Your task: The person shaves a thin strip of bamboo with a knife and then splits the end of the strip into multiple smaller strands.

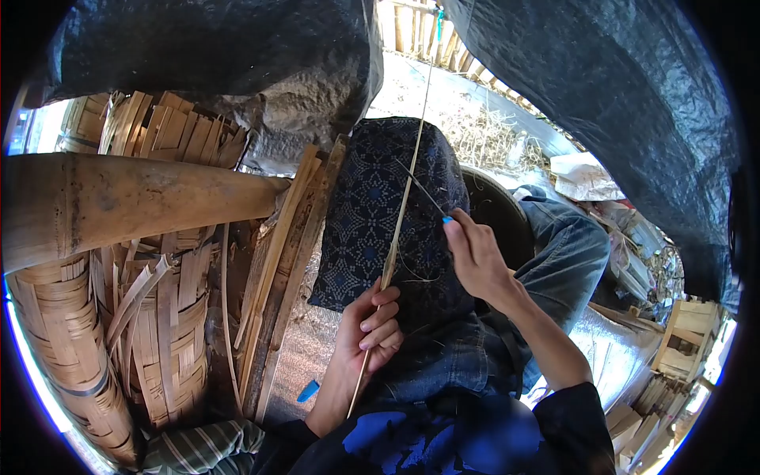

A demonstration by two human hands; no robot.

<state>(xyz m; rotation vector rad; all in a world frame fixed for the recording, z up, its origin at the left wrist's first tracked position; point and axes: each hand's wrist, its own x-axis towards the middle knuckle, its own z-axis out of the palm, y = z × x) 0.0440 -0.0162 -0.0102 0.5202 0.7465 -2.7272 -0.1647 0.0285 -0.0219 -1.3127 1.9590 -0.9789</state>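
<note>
My left hand (370,326) is closed around a long thin bamboo strip (402,214). The strip slants up from my lap, over a dark patterned cloth (372,190), toward the bright opening at the top. A few fine shavings curl off it just above my fingers. In my right hand (480,253) is a small knife (426,192) with a bit of blue showing at its grip. Its narrow blade points up and left and crosses the strip; whether it touches cannot be made out. The cloth lies over my leg, above blue jeans (566,253).
A thick bamboo pole (150,202) juts in from the left, above woven bamboo baskets (63,332). Wooden slats (289,261) stand beside my left leg. A small blue piece (309,390) lies on the ground. Dark plastic sheeting (602,87) hangs overhead; dry straw (491,131) lies beyond.
</note>
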